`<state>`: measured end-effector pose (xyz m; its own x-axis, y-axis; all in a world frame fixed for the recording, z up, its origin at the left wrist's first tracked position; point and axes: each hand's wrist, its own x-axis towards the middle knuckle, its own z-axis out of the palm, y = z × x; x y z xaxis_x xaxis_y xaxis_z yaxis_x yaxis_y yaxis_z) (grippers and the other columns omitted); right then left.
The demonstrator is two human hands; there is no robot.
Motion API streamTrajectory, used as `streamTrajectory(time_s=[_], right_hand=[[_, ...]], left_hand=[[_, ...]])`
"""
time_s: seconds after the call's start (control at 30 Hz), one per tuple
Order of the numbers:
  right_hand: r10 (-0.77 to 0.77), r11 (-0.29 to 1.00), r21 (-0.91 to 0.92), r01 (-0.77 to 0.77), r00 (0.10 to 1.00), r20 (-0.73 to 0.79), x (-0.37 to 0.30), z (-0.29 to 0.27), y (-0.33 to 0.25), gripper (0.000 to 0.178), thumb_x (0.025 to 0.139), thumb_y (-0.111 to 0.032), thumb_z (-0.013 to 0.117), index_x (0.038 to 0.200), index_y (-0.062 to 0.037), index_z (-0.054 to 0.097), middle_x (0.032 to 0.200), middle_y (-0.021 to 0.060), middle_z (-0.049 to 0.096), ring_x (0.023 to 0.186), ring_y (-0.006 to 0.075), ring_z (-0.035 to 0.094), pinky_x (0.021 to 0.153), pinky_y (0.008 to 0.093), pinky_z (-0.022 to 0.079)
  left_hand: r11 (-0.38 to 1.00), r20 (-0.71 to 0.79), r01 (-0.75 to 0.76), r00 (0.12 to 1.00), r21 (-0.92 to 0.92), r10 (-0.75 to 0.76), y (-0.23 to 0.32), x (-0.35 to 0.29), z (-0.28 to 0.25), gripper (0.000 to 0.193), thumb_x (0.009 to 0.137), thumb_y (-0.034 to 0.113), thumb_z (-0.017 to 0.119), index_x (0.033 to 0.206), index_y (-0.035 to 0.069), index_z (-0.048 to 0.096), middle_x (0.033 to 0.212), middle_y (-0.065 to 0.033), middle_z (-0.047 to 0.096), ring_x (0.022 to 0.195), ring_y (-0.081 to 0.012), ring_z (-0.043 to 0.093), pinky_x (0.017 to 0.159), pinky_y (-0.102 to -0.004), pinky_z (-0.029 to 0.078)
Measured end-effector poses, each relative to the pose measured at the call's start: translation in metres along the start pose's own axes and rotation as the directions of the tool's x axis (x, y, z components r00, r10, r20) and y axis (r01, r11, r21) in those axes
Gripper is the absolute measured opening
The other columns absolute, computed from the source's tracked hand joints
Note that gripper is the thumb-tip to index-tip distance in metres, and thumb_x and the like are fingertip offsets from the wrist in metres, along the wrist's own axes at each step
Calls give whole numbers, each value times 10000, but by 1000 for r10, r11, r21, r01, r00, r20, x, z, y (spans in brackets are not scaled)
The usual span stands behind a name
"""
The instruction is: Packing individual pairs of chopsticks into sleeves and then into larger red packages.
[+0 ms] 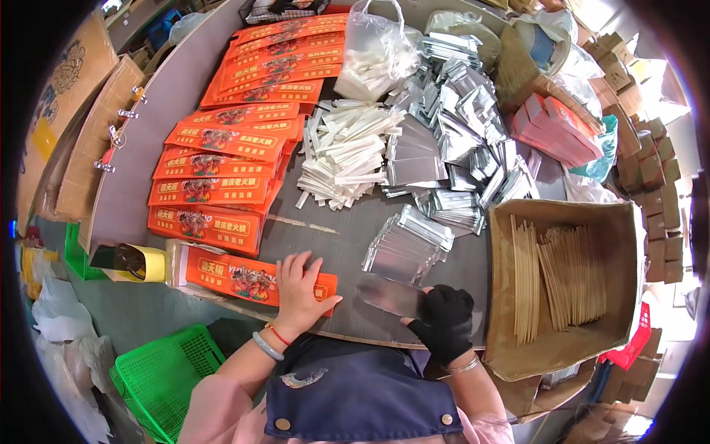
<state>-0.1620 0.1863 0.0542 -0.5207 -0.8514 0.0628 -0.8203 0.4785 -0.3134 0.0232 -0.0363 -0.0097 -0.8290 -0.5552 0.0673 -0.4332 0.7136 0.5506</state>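
Head view: grey worktable (325, 237), crowded, in a storeroom with cardboard boxes (651, 155) stacked at the right and flat cardboard sheets (81, 126) leaning at the left. Orange printed packets (222, 159) lie in overlapping rows across the table's left half. White sachets (347, 152) sit heaped at centre, just beside a clear plastic bag (377, 52) holding more. Silver foil pouches (466, 118) spread over the upper right; a neat stack of them (410, 240) lies near the front edge. Open cardboard box (562, 285) at right holds bundles of wooden chopsticks (566, 277). Green basket (166, 377) on the floor, lower left; yellow tape roll (144, 263) at the table's left end.

Left hand (299, 288), bare, lies flat with fingers spread, pressing on one orange packet (255, 277) at the table's front edge; nothing gripped. Right hand (444, 318), in a black glove, has its fingers closed around the end of one silver pouch (388, 294), blurred, held just above the table in front of the stack.
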Motion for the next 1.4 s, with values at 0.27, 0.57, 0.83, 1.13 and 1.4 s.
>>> streamTrajectory(time_s=[0.27, 0.57, 0.83, 1.13, 1.4], right_hand=[[-115, 992, -34, 121, 984, 138, 5, 7, -14, 617, 689, -502, 770, 1106, -85, 588, 1042, 104, 586, 992, 281, 560, 968, 479, 322], [-279, 935, 229, 272, 960, -1, 30, 79, -59, 645, 708, -533, 743, 1169, -111, 583, 1151, 133, 570, 1099, 312, 523, 987, 495, 323], [575, 762, -31, -647, 697, -428, -51, 2, 127, 389, 823, -260, 720, 1105, -19, 602, 1074, 179, 604, 1025, 375, 567, 923, 453, 438], [715, 627, -136, -767, 637, -288, -77, 1, 153, 191, 818, -102, 616, 982, -12, 579, 966, 186, 586, 1000, 389, 557, 868, 473, 457], [792, 582, 9, -813, 564, -236, -79, 1, 166, 171, 802, -109, 610, 950, -23, 595, 992, 190, 630, 935, 378, 613, 803, 458, 487]], left_hand=[[973, -61, 67, 995, -223, -82, -9, -12, 6, 804, 631, 311, 877, 1297, 9, 540, 1426, -194, 390, 1369, -414, 284, 1129, -526, 238], [988, 6, 6, 1000, -153, -5, -6, 3, 1, 721, 697, 228, 835, 1312, 11, 527, 1426, -186, 419, 1372, -410, 310, 1137, -489, 264], [961, -257, -189, 937, 204, 238, -7, 171, 15, 206, 773, 109, 725, 967, 85, 661, 1024, -83, 611, 954, -310, 573, 800, -429, 452], [974, -178, -224, 960, -31, 215, -21, 135, 9, 53, 761, 83, 699, 733, 52, 665, 736, -127, 633, 717, -343, 618, 651, -424, 494], [980, 132, 30, 991, -196, -4, -9, 113, -16, 56, 761, 63, 702, 801, 25, 705, 769, -137, 659, 680, -262, 660, 632, -336, 525]])
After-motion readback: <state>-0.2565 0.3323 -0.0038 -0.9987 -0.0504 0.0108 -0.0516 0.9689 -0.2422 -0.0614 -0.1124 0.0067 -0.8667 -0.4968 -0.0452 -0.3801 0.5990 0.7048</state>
